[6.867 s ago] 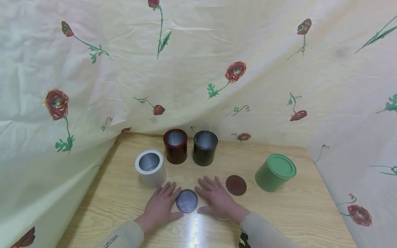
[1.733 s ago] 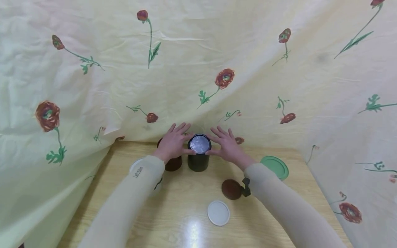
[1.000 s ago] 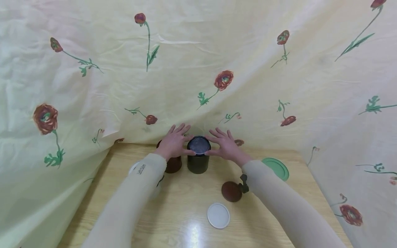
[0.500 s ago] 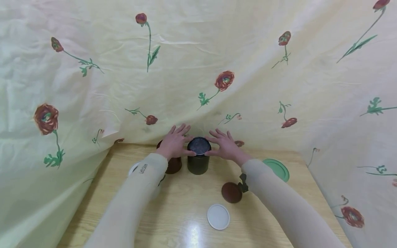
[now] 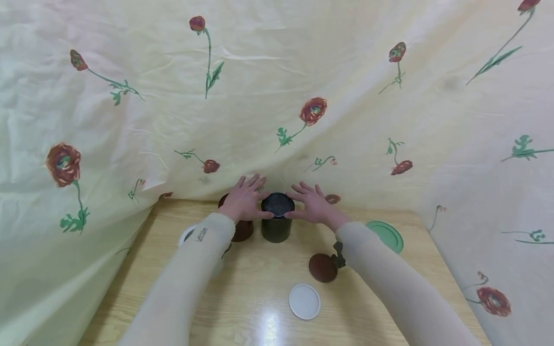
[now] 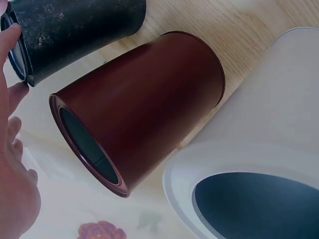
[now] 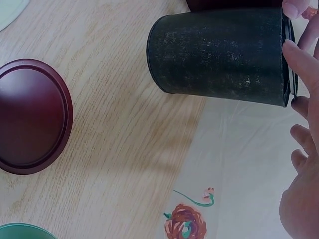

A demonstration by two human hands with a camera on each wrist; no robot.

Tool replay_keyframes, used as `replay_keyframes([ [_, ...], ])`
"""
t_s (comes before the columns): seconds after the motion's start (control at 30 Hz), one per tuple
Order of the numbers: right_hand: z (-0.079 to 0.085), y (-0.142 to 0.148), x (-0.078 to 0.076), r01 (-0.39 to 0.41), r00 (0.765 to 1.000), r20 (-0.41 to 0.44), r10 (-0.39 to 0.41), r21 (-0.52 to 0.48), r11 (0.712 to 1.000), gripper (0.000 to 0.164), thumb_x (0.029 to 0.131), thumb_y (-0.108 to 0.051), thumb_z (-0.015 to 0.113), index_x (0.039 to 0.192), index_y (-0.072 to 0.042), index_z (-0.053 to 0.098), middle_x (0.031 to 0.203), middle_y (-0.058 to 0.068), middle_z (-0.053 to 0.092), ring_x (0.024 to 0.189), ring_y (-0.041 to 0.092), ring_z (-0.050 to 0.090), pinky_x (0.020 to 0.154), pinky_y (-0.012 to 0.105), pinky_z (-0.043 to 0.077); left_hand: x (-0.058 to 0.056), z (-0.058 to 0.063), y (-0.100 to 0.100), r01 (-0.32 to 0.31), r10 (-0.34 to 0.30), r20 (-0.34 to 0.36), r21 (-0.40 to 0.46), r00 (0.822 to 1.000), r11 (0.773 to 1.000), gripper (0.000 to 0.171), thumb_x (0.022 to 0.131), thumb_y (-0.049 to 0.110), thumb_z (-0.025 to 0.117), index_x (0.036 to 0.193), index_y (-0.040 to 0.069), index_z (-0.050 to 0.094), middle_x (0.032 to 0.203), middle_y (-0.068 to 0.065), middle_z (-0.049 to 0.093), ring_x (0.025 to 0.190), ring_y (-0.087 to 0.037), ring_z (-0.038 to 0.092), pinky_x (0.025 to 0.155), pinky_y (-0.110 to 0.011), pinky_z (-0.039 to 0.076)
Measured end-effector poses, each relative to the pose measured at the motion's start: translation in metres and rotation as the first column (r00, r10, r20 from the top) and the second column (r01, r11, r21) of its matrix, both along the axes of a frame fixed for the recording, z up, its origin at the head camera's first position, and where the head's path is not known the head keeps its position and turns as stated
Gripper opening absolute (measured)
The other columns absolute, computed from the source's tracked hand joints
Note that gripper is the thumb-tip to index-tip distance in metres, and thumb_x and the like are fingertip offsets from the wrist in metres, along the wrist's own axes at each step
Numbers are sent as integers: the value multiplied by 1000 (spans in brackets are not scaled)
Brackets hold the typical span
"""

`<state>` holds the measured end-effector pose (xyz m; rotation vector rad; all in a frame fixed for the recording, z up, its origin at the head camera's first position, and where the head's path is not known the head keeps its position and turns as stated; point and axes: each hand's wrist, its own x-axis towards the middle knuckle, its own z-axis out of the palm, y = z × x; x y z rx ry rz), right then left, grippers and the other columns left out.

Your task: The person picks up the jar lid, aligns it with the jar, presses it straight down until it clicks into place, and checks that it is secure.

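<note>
In the head view a black can (image 5: 276, 230) stands upright at the back of the table, a round black lid (image 5: 278, 204) at its mouth. My left hand (image 5: 244, 202) holds the lid's left edge by thumb and forefinger, other fingers spread. From the right, my right hand (image 5: 313, 204) holds its other edge likewise; the thumbs lie along the near rim. A thin gap shows between lid and can (image 7: 219, 55) in the right wrist view; whether the lid is seated I cannot tell. A dark red can (image 6: 139, 109), its mouth uncovered, stands beneath my left hand.
A white uncovered can (image 6: 264, 114) stands left of the red one, partly under my left sleeve. A green lidded can (image 5: 386, 234) is at the right, partly behind my right sleeve. A dark red lid (image 5: 323, 267) and a white lid (image 5: 305, 302) lie on the table (image 5: 242, 298).
The black lid, first on the table between my hands, has come to the black can's mouth with both hands. Over the last second or two it has sunk slightly; the hands barely moved.
</note>
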<state>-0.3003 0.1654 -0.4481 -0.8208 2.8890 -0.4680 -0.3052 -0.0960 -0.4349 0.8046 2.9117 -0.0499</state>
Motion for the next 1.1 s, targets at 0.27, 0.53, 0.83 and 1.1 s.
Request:
replay_keyframes([
  [0.27, 3, -4, 3, 20, 1000, 6, -21, 49, 999, 74, 100, -53, 70, 160, -14, 52, 173, 19, 31, 163, 44, 17, 126, 75, 4, 1, 2, 0, 2, -2, 7, -20, 1000, 1000, 84, 97, 77, 54, 164, 27, 44, 180, -4, 11, 167, -27, -1, 134, -54, -1],
  [0.53, 3, -5, 8, 17, 1000, -7, -17, 79, 997, 73, 103, -55, 64, 162, -15, 48, 174, 18, 28, 163, 43, 16, 126, 74, 4, 6, 0, -1, -4, 3, -17, -20, 1000, 1000, 82, 99, 76, 52, 165, 28, 43, 180, -4, 12, 167, -27, 0, 134, -54, -1],
  [0.83, 3, -8, 5, -2, 996, -88, 6, 43, 999, 67, 105, -50, 63, 160, -12, 52, 172, 21, 33, 161, 45, 22, 126, 76, 8, 12, -10, 3, -42, 48, -72, 78, 996, 996, 74, 102, 70, 55, 160, 23, 53, 178, -7, 21, 166, -29, 10, 134, -54, 2],
  [1.1, 3, -8, 3, -13, 994, -103, 19, 59, 998, 68, 105, -51, 63, 161, -13, 51, 171, 20, 34, 161, 45, 22, 126, 75, 10, 24, -12, 11, -115, 126, -135, 87, 983, 990, 70, 105, 67, 52, 159, 24, 54, 176, -8, 29, 164, -30, 19, 133, -57, 15],
])
